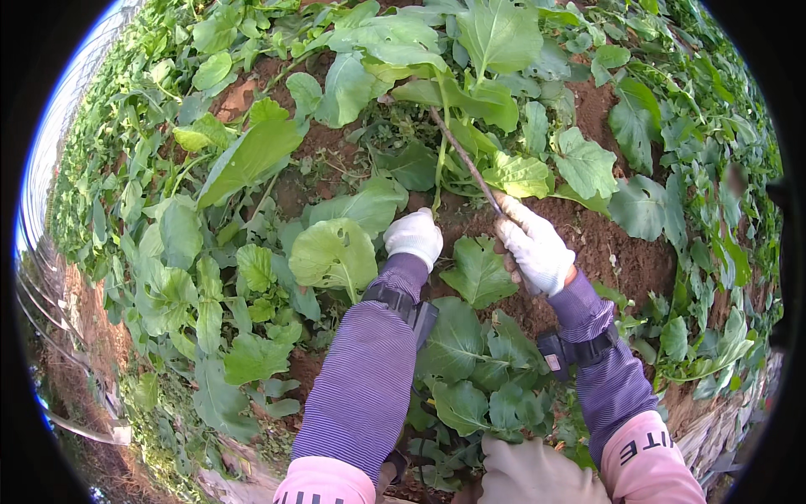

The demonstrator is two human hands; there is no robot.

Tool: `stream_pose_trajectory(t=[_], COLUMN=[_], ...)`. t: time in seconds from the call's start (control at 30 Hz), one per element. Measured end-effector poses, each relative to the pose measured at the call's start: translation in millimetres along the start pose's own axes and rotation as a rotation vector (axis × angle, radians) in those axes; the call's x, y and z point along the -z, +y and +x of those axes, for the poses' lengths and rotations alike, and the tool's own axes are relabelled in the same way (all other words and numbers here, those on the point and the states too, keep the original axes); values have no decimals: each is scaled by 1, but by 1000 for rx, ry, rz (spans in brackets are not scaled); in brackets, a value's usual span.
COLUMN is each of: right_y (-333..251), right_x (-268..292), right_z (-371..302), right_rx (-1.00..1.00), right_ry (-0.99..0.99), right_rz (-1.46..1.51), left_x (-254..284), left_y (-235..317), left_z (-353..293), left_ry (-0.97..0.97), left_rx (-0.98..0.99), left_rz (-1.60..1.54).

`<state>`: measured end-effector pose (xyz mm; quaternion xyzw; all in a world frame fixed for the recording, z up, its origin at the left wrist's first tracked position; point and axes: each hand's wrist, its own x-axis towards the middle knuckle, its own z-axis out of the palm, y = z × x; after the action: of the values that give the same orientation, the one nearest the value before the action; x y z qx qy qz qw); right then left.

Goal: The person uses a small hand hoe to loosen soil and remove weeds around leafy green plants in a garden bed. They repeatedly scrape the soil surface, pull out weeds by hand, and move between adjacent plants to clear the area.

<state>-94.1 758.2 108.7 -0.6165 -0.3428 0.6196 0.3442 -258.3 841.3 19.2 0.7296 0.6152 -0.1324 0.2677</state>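
Observation:
My left hand [416, 238], in a white glove, is closed at the lower end of a pale green leaf stem [442, 160]. That stem rises away from me to broad green leaves [501, 35]. My right hand [536, 245], gloved in white too, wraps round a thin brown stick [463, 154]. The stick slants up and left, and its far end meets the leaves, where I cannot make out its tip. Between my hands a green leaf [478, 270] spreads low over the reddish-brown soil [621, 252].
Dense leafy plants [252, 160] surround both hands. A round, hole-dotted leaf [333, 256] stands beside my left wrist. Dark straps with small boxes [561, 353] circle my forearms. At the far left run curved metal hoops [50, 302] and a strip of bare earth [88, 319].

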Motion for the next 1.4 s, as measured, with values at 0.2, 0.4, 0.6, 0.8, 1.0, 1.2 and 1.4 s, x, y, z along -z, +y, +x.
stream_pose_trajectory(t=[0.2,0.4,0.6,0.8,1.0,1.2,1.4], right_y=[1,-3,-6,-1,0,-3,1], right_x=[1,-3,2,3,-1,-6,-9], right_z=[4,5,6,7,13,16,20], right_rx=[-14,-21,-18,5,-35,-17,28], right_ry=[46,37,30,58,74,81,61], right_rz=[5,-10,6,5,17,-34,-17], left_x=[21,21,14,35,71,81,103], left_y=[-18,-50,-67,-88,-109,-130,-164], left_z=[-12,53,83,48,-19,-38,-25], left_ry=[-344,401,276,291,413,556,774], left_rx=[-394,-139,-191,-168,-436,-213,26], left_rz=[174,106,232,-36,-31,-583,-2094])
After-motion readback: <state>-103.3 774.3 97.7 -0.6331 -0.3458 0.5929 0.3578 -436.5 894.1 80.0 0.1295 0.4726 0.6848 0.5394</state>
